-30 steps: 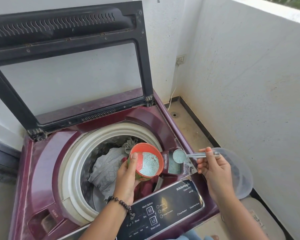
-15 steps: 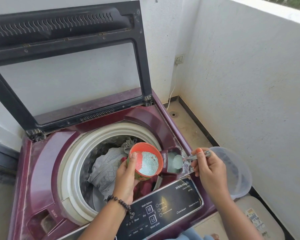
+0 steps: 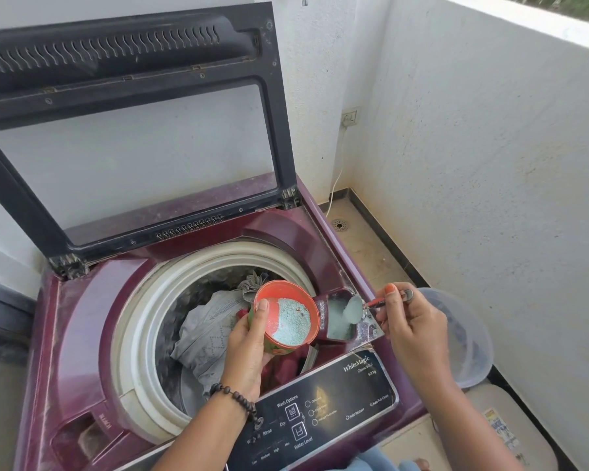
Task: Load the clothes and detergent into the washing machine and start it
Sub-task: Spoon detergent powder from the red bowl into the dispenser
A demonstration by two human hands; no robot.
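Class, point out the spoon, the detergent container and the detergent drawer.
spoon point(image 3: 353, 309): head view, on its tilted bowl.
detergent container point(image 3: 284, 294): head view, on its orange inner wall.
detergent drawer point(image 3: 335, 324): head view, on the powder inside.

White plastered walls point(image 3: 473, 158) close in a narrow corner, their surface speckled and faintly stained. The wall on the right is low, topped by a flat white ledge point(image 3: 538, 18) with a strip of greenery beyond it, and daylight falls evenly over everything. A wall socket point(image 3: 349, 117) sits in the corner, a pale cable point(image 3: 334, 185) hanging from it down to the floor. The beige tiled floor point(image 3: 364, 239) has a dark skirting strip point(image 3: 388, 239) along the wall's foot and a small round drain point(image 3: 339, 225).
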